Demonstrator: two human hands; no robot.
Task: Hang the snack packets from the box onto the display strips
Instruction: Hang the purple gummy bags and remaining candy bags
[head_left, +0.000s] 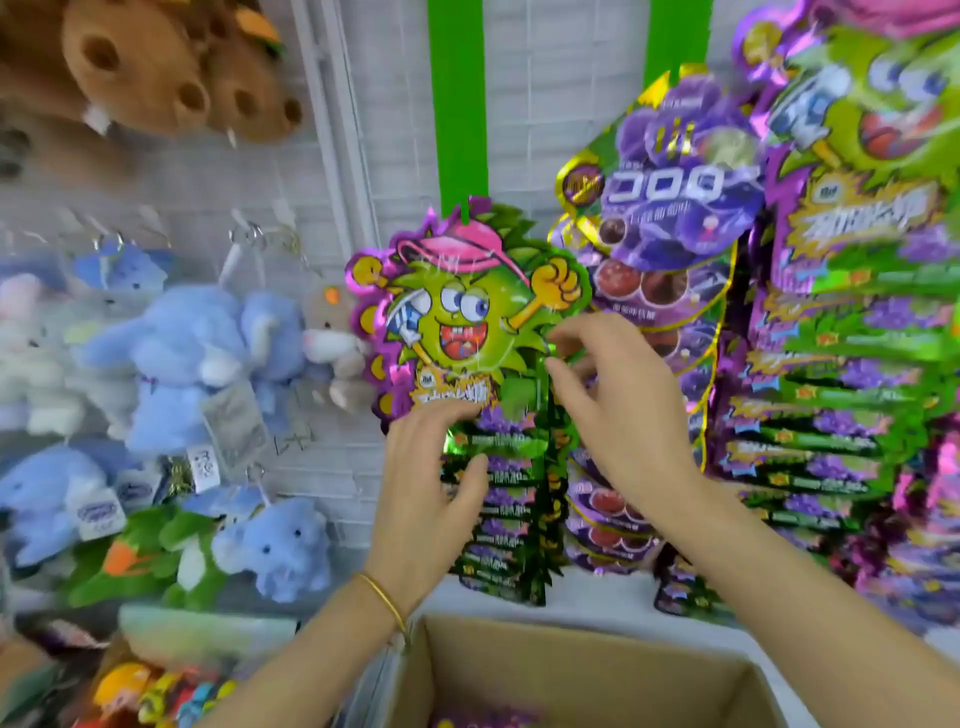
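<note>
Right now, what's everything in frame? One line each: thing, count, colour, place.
top packet: 1, green character with pink cap, centre, on the left strip
lower packets: overlapping column, count unclear, green-purple, under the top packet
grape packets: several, purple, below the right strip
right-side packets: many, green-purple, far right
display strips: 2, green, vertical on the white wall
cardboard box: 1, brown, open, bottom centre
brown plush toys: a few, top left
blue plush toys: several, left wall
bracelet: 1, gold, left wrist
left hand: fingertips touch the top packet's lower edge
right hand: pinches the top packet's right edge
</note>
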